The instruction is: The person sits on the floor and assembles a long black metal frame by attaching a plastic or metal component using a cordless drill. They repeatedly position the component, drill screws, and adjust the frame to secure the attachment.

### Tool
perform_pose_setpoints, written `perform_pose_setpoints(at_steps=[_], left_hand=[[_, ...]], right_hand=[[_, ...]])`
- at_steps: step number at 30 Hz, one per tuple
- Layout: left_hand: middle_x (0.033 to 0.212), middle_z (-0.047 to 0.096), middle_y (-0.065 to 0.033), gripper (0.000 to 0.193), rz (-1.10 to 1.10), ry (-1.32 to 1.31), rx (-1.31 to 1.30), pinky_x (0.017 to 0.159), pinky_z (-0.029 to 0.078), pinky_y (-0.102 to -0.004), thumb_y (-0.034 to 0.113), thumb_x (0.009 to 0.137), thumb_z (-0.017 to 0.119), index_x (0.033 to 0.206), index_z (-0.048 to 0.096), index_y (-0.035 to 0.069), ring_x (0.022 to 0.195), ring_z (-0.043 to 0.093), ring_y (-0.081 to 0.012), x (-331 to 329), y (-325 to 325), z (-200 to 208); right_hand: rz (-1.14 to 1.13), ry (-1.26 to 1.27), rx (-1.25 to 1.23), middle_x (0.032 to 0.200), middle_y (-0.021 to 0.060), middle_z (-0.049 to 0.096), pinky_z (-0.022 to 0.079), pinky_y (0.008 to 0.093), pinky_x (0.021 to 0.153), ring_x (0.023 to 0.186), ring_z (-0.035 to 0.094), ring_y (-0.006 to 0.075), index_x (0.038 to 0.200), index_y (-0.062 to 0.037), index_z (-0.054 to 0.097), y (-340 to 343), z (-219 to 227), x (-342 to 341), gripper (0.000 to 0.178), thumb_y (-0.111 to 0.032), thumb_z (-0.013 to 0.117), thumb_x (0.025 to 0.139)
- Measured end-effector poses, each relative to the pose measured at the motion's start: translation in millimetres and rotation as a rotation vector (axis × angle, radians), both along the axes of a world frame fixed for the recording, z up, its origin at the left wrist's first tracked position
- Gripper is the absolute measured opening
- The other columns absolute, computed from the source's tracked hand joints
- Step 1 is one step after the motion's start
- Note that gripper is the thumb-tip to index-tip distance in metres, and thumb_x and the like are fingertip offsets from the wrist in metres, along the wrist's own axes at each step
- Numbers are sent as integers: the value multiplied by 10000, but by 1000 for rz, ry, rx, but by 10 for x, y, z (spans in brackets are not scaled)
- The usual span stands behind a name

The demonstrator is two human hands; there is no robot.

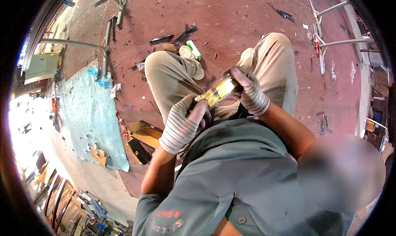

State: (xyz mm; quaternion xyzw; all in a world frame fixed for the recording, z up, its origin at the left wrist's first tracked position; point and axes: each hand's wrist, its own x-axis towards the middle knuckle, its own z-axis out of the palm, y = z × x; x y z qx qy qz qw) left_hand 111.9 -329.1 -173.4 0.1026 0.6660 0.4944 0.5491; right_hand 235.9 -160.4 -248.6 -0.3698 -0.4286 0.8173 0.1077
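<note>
Holding opposite ends of the yellow packet [224, 89] between the bent legs [270, 58], the left grip [181, 122] and right grip [253, 94] clamp it, presumably so that it stays steady and within close view.

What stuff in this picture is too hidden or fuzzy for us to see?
All in the head view:
- Part of the yellow packet: covered by the left hand and right hand.
- Right shoe: mostly behind the right leg.
- Whatever is behind the blurry patch: covered.
- Bits on the blue sheet: too small.
</note>
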Motion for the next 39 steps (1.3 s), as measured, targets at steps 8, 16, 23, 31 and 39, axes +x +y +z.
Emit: perform_pose_setpoints(at_steps=[8, 16, 23, 31, 39], left_hand=[[795, 647, -73, 484, 14, -158, 236, 549, 471, -212, 471, 947, 564, 1055, 575, 0, 615, 582, -97, -34, -150, -405], [857, 673, -105, 486, 285, -160, 385, 585, 500, -239, 457, 994, 468, 1119, 579, 1, 652, 625, -145, 15, -130, -535], [818, 633, -24, 388, 454, 357, 254, 583, 475, -266, 356, 998, 495, 1047, 645, 1, 659, 574, -113, -10, -131, -290], [1146, 600, -147, 422, 532, 612, -191, 789, 499, -310, 293, 997, 476, 1303, 512, 4, 934, 596, -201, -1200, -1435, -393], [1310, 532, -141, 568, 111, 863, 181, 905, 460, -317, 147, 936, 579, 1440, 354, 9, 1060, 562, -195, -597, -981, 458]], right_hand=[[59, 95, -81, 876, 79, 661, 484, 262, 662, 731, 605, 136, 1047, -33, 639, 36, 448, 61, 556, -558, 526, 904], [21, 246, -209, 954, 42, 685, 474, 218, 674, 843, 634, 104, 1156, -40, 650, -117, 537, 62, 657, -629, 509, 902], [76, 20, -87, 934, 41, 636, 505, 231, 703, 774, 599, 89, 1165, -32, 620, -165, 276, 49, 564, -536, 569, 917], [-192, 39, 1, 657, -49, 463, 293, 185, 474, 510, 351, 34, 1106, -50, 642, 17, 360, 9, 612, -613, 577, 874], [194, 236, 169, 907, 17, 636, 477, 218, 694, 799, 573, 73, 1130, -64, 632, -235, 252, 40, 337, -353, 531, 990]])
